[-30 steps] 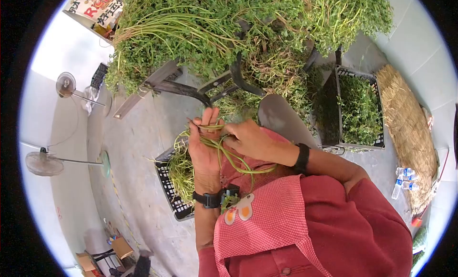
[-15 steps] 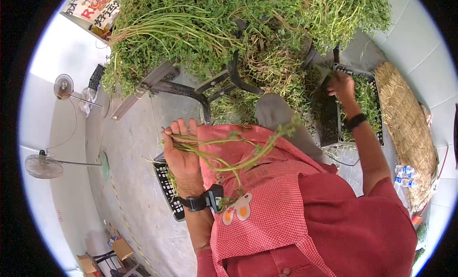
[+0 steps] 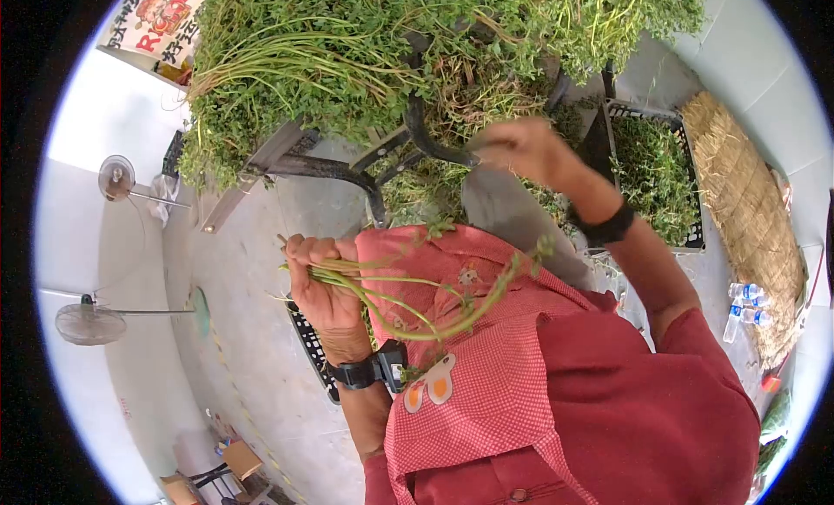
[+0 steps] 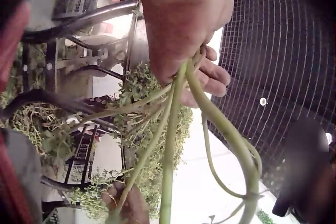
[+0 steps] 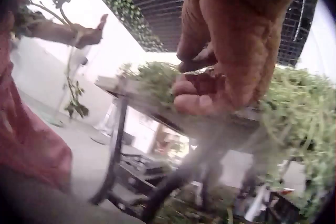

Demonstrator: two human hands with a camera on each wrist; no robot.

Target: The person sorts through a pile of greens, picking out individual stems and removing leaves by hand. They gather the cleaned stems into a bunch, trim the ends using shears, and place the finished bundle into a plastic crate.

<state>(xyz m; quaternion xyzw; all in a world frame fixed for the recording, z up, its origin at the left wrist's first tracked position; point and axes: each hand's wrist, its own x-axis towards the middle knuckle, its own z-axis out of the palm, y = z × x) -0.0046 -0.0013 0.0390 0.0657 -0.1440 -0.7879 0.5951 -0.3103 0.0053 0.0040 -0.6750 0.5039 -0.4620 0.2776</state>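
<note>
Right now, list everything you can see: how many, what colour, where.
apron: one, red checked, worn in front
stems: several, green, across the apron
leafy greens: uncountable, green, heaped ahead
table frame: one, black, under the leafy greens
crates: at least two, black, left and right
straw roll: one, tan, far right
bottles: at least two, clear, beside the straw roll
fans: two, grey, far left
cardboard: count unclear, brown, lower left
poster: one, white with red, upper left
knee: one, grey, centre
left grip: one, black-banded, left of the apron, holding the stems
right grip: one, black-banded, near the knee, blurred
</note>
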